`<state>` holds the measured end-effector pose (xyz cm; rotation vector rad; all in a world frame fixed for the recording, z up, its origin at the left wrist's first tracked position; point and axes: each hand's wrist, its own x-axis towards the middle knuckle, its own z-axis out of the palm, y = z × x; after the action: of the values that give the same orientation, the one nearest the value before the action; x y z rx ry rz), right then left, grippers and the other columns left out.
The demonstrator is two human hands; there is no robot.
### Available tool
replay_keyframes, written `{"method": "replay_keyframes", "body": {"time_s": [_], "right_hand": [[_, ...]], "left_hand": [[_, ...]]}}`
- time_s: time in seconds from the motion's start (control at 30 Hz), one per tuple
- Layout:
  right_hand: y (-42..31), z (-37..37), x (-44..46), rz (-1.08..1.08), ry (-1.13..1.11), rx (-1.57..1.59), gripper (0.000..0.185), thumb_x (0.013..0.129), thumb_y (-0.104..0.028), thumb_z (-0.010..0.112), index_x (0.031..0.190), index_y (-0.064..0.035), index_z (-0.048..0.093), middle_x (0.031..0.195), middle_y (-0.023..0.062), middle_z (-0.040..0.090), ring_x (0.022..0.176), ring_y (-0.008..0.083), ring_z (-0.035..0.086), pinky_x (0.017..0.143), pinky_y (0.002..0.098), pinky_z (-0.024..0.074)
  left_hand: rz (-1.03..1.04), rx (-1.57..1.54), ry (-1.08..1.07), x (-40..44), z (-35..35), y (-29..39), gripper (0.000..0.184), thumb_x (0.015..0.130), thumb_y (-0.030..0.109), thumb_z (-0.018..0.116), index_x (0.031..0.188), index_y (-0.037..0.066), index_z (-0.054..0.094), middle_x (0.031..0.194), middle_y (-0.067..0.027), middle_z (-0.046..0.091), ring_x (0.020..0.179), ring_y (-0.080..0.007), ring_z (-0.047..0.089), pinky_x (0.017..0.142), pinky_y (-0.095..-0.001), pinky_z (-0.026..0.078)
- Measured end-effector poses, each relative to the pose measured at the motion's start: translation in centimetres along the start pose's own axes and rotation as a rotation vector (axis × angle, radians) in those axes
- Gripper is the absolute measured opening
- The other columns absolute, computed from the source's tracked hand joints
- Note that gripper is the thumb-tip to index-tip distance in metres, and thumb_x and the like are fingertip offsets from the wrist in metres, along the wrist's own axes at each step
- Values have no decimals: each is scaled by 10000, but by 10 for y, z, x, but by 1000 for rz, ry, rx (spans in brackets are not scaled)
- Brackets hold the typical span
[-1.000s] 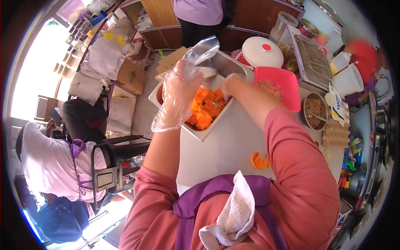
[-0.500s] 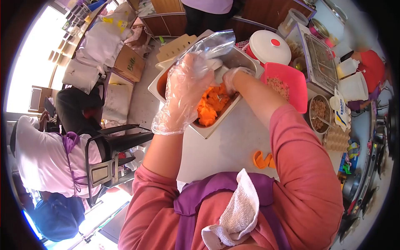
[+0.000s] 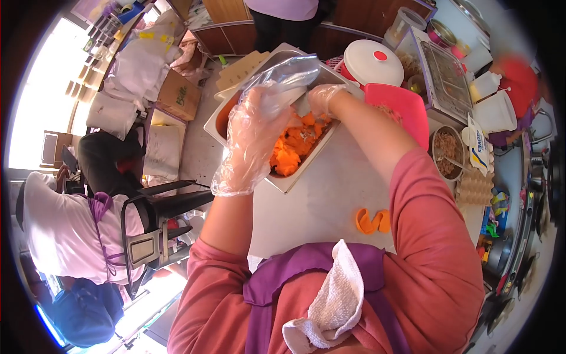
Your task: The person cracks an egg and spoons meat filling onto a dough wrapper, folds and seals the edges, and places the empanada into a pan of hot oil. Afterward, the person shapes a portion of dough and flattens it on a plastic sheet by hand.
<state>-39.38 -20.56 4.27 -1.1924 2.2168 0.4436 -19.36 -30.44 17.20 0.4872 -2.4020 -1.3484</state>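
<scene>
My left hand (image 3: 253, 130), in a clear plastic glove, is closed on a clear plastic bag (image 3: 295, 72). It stands over the left part of a steel food pan (image 3: 287, 184). Soft orange mash (image 3: 289, 154) lies in the pan below the bag. My right hand (image 3: 326, 99), gloved too, is at the pan's right side, just above the mash. Its fingers are curled in and point down; what they hold, if anything, is hidden. A pale shape beside the fingers is too unclear to name.
Right of the pan are a pink container (image 3: 404, 112) and a white round lid (image 3: 374, 62). A bowl of shredded food (image 3: 448, 154) and an egg carton (image 3: 476, 186) stand farther right. An orange band (image 3: 372, 221) lies on the table. A seated person (image 3: 76, 218) is at left.
My right hand has risen slightly out of the pan and moved left, toward the bag. The left hand keeps hold of the bag. The view has shifted a little.
</scene>
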Motion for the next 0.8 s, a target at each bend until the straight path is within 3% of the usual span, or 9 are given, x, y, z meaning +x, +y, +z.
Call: {"method": "replay_keyframes", "body": {"time_s": [0.13, 0.23, 0.33, 0.37, 0.5, 0.6, 0.63, 0.7, 0.8], "right_hand": [[1, -31, -57, 150, 173, 438, 401, 673, -317, 788, 933, -23, 706, 907, 130, 694, 836, 293, 661, 732, 379, 523], [18, -18, -82, -25, 347, 895, 315, 708, -309, 736, 817, -31, 635, 708, 52, 585, 655, 146, 559, 593, 293, 443], [23, 14, -112, -47, 513, 1199, 273, 759, -282, 716, 854, -41, 630, 748, 47, 604, 682, 134, 574, 595, 276, 456], [19, 37, -123, -58, 528, 1511, 262, 799, -277, 707, 899, -50, 622, 793, 41, 615, 700, 129, 582, 595, 265, 468], [9, 108, -182, 92, 198, 1578, 254, 814, -261, 709, 932, -54, 620, 832, 42, 625, 733, 125, 602, 609, 275, 481], [1, 207, -207, 122, 438, 1248, 303, 819, -297, 697, 962, -40, 621, 842, 49, 633, 749, 137, 609, 641, 289, 488], [-5, 220, -220, 133, 437, 1255, 303, 819, -297, 697, 962, -40, 621, 842, 49, 633, 749, 137, 609, 641, 289, 488], [-25, 241, -243, 388, 106, 1520, 394, 787, -366, 677, 987, -30, 626, 899, 116, 639, 849, 204, 611, 714, 308, 484], [-54, 267, -259, 348, 338, 1166, 388, 767, -332, 663, 1011, -32, 620, 978, 166, 637, 898, 258, 613, 775, 342, 479]], "left_hand": [[49, 97, 11, -6, 3, -19, 363, 771, 188, 693, 1089, 50, 587, 914, -163, 685, 838, -285, 668, 767, -362, 498], [57, 111, 18, -19, 8, -26, 361, 770, 176, 697, 1097, 64, 596, 922, -160, 690, 846, -277, 676, 780, -358, 500], [107, 106, 17, -34, 14, -40, 387, 761, 143, 720, 1125, 93, 595, 980, -155, 689, 913, -265, 674, 815, -350, 504], [127, 79, 27, -40, 17, -45, 405, 756, 126, 728, 1136, 98, 589, 1011, -154, 682, 939, -262, 667, 826, -349, 503], [216, 69, 12, -52, 30, -67, 461, 759, 83, 734, 1185, 148, 571, 1056, -164, 664, 972, -261, 655, 830, -338, 501], [268, 189, -17, -53, 35, -59, 434, 771, 107, 732, 1175, 137, 576, 1032, -188, 661, 927, -280, 666, 799, -336, 507], [233, 173, -42, -56, 36, -45, 352, 766, 99, 732, 1085, 61, 587, 1093, -156, 646, 943, -307, 653, 827, -348, 500], [275, 192, -103, -58, 41, -48, 356, 749, 95, 740, 1070, 54, 590, 1114, -149, 636, 994, -321, 627, 848, -360, 493], [505, 341, -170, -61, 47, -64, 378, 715, 87, 756, 1053, 66, 589, 1161, -136, 608, 1055, -331, 596, 861, -393, 493]]}}
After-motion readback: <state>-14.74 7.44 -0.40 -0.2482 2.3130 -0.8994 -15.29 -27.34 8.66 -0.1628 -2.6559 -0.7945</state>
